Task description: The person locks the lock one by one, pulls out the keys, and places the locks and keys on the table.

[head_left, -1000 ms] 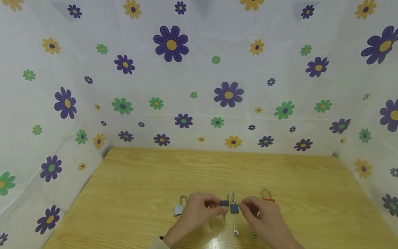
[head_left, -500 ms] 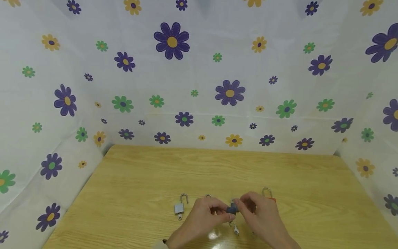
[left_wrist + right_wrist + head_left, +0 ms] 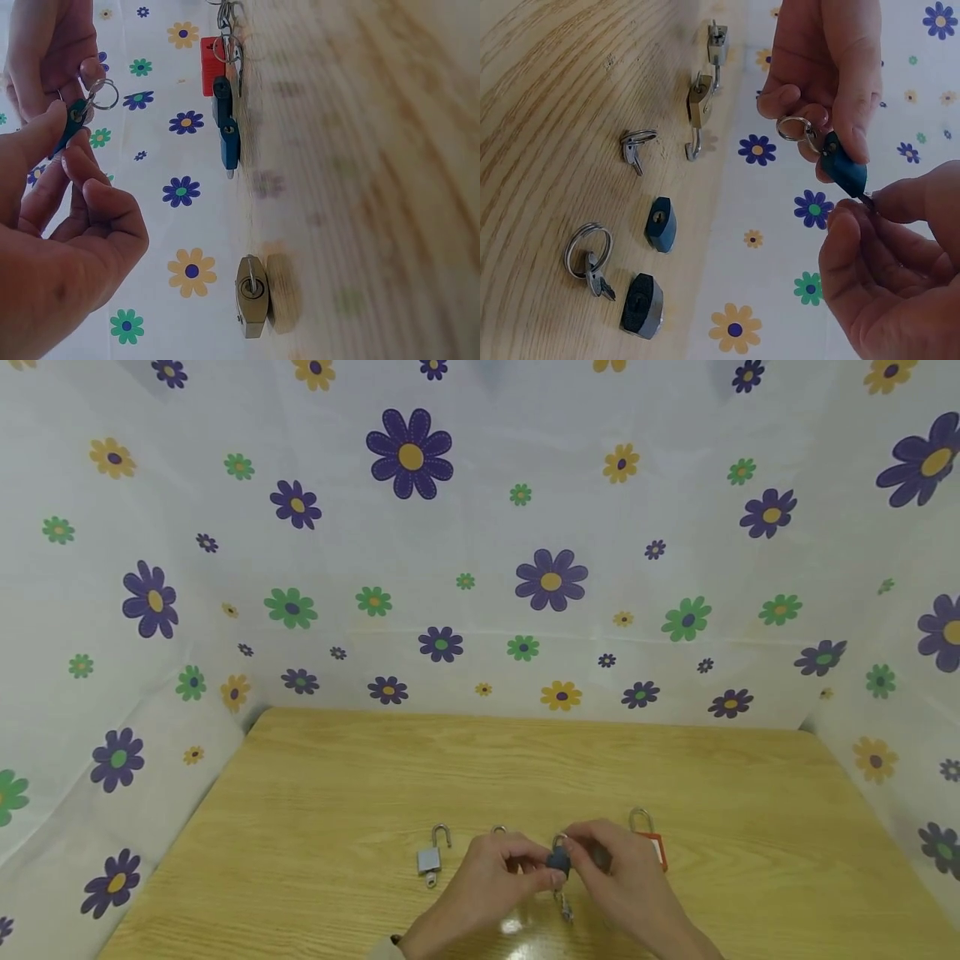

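Between both hands, raised off the table, is a small blue padlock (image 3: 558, 859). The thumb and index finger of my left hand (image 3: 495, 875) pinch its body. My right hand (image 3: 900, 255) pinches the metal shackle (image 3: 866, 201) at the padlock's other end. A ring (image 3: 793, 128) hangs from the keyhole side of the held padlock (image 3: 844, 166), close to the left fingers. In the left wrist view the same padlock (image 3: 71, 126) shows its keyhole end, partly hidden by fingers.
An open silver padlock (image 3: 429, 860) stands on the left, a brass padlock (image 3: 700, 100) beside it. A red padlock (image 3: 657, 847) stands at right. On the table are a blue padlock (image 3: 661, 225), a dark padlock (image 3: 642, 306) and ringed keys (image 3: 592, 274). Flowered cloth (image 3: 480, 527) encloses the table.
My left hand has moved right with the blue padlock, and the two hands have come together. My right hand now pinches its shackle. The silver padlock is in fuller view.
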{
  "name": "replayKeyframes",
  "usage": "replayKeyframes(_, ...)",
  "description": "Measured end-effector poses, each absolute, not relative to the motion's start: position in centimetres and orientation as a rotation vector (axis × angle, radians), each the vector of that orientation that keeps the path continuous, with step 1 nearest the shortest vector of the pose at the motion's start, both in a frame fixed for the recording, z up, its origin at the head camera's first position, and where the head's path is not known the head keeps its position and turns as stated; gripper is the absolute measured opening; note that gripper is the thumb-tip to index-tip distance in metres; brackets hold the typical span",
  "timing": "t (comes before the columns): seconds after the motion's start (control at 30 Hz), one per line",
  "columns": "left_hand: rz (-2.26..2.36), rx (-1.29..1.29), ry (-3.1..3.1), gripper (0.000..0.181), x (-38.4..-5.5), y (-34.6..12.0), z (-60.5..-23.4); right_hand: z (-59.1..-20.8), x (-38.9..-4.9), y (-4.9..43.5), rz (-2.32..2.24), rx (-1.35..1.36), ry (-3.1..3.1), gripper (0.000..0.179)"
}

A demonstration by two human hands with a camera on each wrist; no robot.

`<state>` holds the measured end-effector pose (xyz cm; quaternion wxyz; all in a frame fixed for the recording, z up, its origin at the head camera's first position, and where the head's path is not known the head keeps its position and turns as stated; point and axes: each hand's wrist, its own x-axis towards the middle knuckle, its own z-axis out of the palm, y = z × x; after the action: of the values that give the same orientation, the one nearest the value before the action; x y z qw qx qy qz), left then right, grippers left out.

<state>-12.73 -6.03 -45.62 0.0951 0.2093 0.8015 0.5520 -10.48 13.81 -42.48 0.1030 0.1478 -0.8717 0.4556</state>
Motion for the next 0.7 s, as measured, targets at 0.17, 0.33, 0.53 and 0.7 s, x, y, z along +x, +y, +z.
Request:
replayKeyframes(0.17,1.656,0.609,2.352,0.018,-12.8,-6.0,-45.6,-42.8,-10.6,14.1,1.352,0.544,-2.481,0.013)
replayKeyframes(0.33,1.678,0.601,2.324,0.019,-12.9,-6.1,-45.7,-43.1,-10.7,14.3,1.375,0.610,-2.447,0.018)
replayKeyframes(0.53,1.718,0.587,2.262,0.018,-12.9,-6.1,-45.8,-43.5,-10.7,15.1,1.326,0.848,-2.412,0.040)
replayKeyframes(0.7,1.774,0.574,2.175,0.020,-12.9,-6.3,-45.7,-43.5,-10.6,15.7,1.242,1.009,-2.442,0.060)
